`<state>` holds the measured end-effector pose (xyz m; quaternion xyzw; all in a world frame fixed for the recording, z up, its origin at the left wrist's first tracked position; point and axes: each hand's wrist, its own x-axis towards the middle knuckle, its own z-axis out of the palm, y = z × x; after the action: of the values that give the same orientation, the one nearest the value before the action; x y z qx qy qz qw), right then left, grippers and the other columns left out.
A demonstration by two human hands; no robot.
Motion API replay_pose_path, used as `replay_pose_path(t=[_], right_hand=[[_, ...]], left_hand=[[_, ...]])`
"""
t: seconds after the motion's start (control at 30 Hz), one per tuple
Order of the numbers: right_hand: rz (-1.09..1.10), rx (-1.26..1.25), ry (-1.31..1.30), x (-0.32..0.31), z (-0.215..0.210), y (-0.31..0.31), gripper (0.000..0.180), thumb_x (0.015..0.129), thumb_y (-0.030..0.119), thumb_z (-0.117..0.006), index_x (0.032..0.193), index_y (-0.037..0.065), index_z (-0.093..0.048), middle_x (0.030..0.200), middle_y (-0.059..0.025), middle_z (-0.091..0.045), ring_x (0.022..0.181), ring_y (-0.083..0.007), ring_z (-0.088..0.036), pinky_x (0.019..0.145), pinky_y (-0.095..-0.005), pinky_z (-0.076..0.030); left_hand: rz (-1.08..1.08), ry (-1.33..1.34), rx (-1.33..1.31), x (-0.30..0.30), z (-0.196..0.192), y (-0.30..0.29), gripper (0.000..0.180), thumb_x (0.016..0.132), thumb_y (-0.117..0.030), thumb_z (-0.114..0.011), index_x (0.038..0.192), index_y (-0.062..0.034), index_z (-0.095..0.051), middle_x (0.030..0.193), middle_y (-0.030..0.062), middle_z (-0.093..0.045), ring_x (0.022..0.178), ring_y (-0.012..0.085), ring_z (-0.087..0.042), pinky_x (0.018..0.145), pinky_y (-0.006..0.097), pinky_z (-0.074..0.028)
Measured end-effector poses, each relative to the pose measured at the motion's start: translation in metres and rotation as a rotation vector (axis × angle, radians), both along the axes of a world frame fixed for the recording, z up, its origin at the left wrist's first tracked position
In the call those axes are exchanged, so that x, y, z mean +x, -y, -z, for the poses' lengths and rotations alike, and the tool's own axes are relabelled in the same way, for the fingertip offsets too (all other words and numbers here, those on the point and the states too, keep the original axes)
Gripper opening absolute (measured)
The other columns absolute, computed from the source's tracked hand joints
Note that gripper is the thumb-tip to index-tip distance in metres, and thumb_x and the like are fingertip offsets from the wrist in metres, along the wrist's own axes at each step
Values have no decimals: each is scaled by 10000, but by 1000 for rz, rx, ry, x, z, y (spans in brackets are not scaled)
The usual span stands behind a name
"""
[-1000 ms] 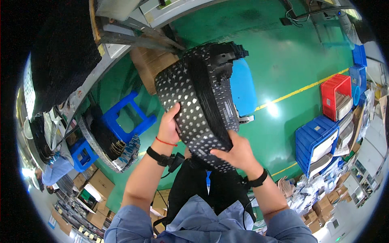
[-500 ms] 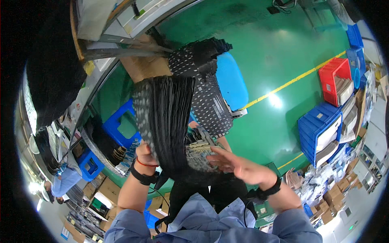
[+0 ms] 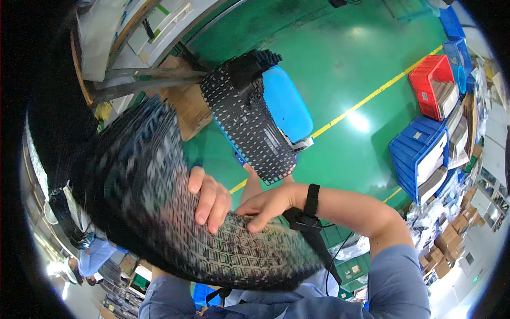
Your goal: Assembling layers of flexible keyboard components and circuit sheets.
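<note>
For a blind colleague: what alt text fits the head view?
Both bare hands, left hand and right hand, grip a blurred black patterned sheet. A stack of similar sheets rests on a blue stool on the green floor.

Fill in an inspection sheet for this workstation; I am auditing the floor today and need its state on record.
Surface: green floor with a yellow line.
Job's things: black perforated mat, motion-blurred, held in both hands; a stack of similar mats on a blue stool.
Clutter: cardboard beside the stool.
Grippers: left hand and right hand grip the mat's edge.
Cables: black strap and thin cable at the right wrist.
Surroundings: red crate, blue crates, cartons at right.
</note>
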<state>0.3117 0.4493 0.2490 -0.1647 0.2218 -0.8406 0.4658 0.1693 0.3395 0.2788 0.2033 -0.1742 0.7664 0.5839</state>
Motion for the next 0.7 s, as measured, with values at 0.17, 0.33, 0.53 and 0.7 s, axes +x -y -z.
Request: replay_pose_path(t=[0.17,0.33,0.53,0.7], right_hand=[[-246,297,-283,2,5,7,614,868,372,-688,1263,-57,-496,1077,-77,-644,949,-148,-594,842,-328,-495],[41,-212,276,33,7,16,759,784,282,-777,1336,-80,-400,1257,-141,-575,1141,-177,-536,999,-338,-432],[7,-69,399,25,-24,5,802,679,157,-855,1314,-71,-420,1243,-125,-589,1113,-182,-556,960,-334,-448],[36,-175,464,45,-28,-3,739,684,156,-857,1271,-59,-462,1188,-102,-623,1058,-159,-588,932,-326,-469]], left_hand=[[53,116,33,6,13,-12,364,1010,-190,-404,1367,-131,-374,1128,94,-640,882,283,-669,717,345,-511],[56,114,37,2,13,-18,348,1012,-198,-400,1356,-144,-377,1135,82,-636,910,279,-666,748,368,-504],[117,203,18,9,14,-10,322,982,-296,-441,1260,-135,-426,1043,95,-648,899,312,-655,714,398,-482],[43,180,-94,15,8,-7,300,992,-255,-455,1245,-106,-397,1112,100,-627,993,333,-618,832,456,-428]])
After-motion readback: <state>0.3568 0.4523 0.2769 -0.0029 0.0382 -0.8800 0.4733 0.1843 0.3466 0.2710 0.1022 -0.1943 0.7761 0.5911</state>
